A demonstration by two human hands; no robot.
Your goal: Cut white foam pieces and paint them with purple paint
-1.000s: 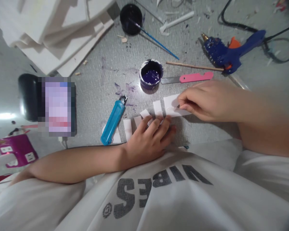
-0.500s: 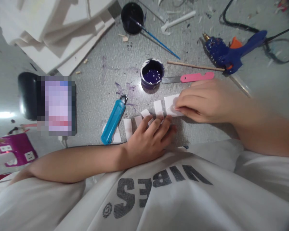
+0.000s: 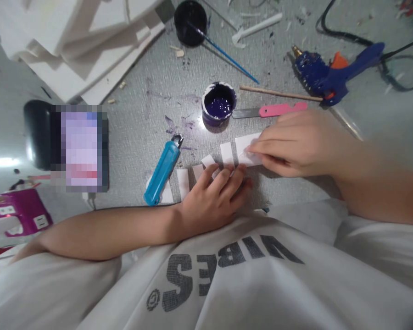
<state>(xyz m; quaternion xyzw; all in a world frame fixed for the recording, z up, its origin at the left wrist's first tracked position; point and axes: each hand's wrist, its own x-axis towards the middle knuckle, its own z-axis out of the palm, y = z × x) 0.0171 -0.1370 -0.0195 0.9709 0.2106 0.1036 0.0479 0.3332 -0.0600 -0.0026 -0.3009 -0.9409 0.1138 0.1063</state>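
Several small white foam strips (image 3: 183, 183) lie in a row on the grey floor in front of me. My left hand (image 3: 215, 195) rests flat on the near end of that row, fingers stretched out over the strips. My right hand (image 3: 292, 142) is just to the right, its fingertips pinched on a larger white foam piece (image 3: 245, 145) and pressing it to the floor. A pot of purple paint (image 3: 218, 103) stands just beyond the strips. A pink-handled cutter blade (image 3: 278, 109) lies right above my right hand.
A blue lighter (image 3: 162, 172) lies left of the strips. A blue glue gun (image 3: 330, 73) with its cable sits at the back right, beside a wooden stick (image 3: 278, 93). A black lid with a paintbrush (image 3: 227, 56), white foam boards (image 3: 75, 46), a phone (image 3: 80, 147) and a magenta power strip (image 3: 19, 213) lie around.
My right hand has slid a little to the left over the larger white piece, covering more of it. My left hand has stayed flat on the strips.
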